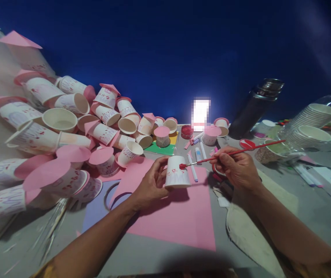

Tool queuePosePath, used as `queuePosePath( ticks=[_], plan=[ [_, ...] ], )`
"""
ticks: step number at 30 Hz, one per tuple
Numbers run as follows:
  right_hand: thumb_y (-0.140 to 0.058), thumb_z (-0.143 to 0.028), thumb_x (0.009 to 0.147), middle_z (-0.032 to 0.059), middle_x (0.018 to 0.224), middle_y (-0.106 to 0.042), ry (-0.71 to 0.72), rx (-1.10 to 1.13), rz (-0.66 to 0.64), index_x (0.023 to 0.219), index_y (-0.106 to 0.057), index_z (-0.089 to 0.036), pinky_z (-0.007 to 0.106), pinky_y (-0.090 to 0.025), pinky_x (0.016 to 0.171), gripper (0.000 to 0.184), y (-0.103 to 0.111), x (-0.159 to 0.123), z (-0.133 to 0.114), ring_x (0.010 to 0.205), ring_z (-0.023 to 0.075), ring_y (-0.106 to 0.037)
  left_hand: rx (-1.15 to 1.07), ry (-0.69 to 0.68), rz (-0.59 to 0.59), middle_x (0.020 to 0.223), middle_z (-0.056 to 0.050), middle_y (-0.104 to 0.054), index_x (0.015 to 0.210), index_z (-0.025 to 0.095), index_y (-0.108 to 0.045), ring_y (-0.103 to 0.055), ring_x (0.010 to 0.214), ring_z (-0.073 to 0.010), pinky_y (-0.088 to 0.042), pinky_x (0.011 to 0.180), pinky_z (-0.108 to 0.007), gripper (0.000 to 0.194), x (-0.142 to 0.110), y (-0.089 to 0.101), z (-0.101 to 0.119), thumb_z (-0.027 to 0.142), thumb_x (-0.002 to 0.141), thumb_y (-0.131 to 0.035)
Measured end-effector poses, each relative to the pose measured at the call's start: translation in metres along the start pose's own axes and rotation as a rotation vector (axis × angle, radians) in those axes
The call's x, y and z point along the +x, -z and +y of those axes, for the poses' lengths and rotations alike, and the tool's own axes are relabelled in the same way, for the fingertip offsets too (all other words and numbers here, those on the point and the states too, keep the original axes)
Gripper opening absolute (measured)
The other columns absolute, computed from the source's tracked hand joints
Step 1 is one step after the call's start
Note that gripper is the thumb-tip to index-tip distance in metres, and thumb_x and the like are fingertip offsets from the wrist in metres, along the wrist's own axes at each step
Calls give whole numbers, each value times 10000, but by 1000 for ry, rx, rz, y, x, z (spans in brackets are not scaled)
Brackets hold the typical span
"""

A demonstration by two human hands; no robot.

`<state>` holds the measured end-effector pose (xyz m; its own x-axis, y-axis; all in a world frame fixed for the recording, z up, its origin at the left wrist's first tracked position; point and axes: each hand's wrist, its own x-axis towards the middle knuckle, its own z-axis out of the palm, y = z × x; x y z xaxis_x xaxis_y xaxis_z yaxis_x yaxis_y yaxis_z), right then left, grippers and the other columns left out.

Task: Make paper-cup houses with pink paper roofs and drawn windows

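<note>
1. By the desk's (119,255) left edge, pink-topped cups (103,132) are piled, seemingly finished.
2. Over the pink sheet (177,222), a part-painted white cup (176,178), without a top, is gripped by the left hand (150,186).
3. A brush (255,148) is pinched by the right hand (237,168).

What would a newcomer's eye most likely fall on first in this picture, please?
Probably the pile of white paper cups with pink tops, crowding the left side. Near the middle, the left hand holds an upside-down cup, while the right hand holds a red-handled brush with its tip at the cup's side. Behind them, a bright pixelated patch stands out against dark blue.
</note>
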<state>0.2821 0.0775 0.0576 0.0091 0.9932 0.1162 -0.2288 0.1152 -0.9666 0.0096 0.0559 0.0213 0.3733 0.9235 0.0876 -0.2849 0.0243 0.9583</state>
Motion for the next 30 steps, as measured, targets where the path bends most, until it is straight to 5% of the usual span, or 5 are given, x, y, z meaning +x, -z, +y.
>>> queuePosePath(
  ticks=[30],
  plan=[
    [-914, -484, 714, 33, 662, -755, 68, 27, 3, 769, -765, -220, 228, -416, 436, 308, 3, 2, -2, 484, 109, -547, 40, 27, 39, 1360, -117, -600, 1323, 263, -505, -592, 1280, -310, -531, 947, -334, 816, 0, -1, 2, 36, 604, -817]
  ],
)
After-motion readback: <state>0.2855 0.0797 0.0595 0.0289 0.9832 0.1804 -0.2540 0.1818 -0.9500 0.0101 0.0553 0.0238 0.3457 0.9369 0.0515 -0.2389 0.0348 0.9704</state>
